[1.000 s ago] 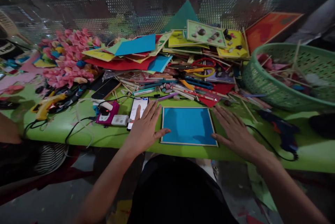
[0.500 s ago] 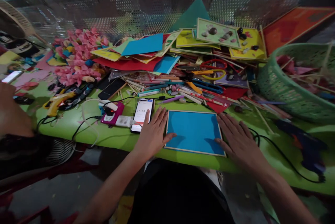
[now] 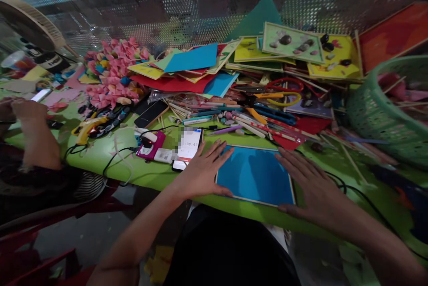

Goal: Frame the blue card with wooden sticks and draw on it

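A blue sheet (image 3: 254, 179) edged with thin pale sticks lies flat near the front edge of the green table. My left hand (image 3: 203, 170) rests at its left side with fingers stretched and spread, the fingertips over the upper left corner. At the right side is my right hand (image 3: 309, 185), its fingers also extended, the tips over the upper right edge and the thumb by the lower right corner. Neither hand grips anything. Just left of my left hand lies a phone (image 3: 187, 145) with a lit timer screen.
Behind the sheet are pens, sticks and scissors (image 3: 279, 96) beneath stacked framed cards (image 3: 190, 58). A green basket (image 3: 381, 112) and a dark glue gun (image 3: 401, 192) are at right. Left are a purple power adapter (image 3: 150, 143), a yellow glue gun (image 3: 87, 130) and another person's hands (image 3: 26, 110).
The view has shifted a little left. My left hand has slid further over the sheet's left edge, and my right thumb has moved down to the lower right corner.
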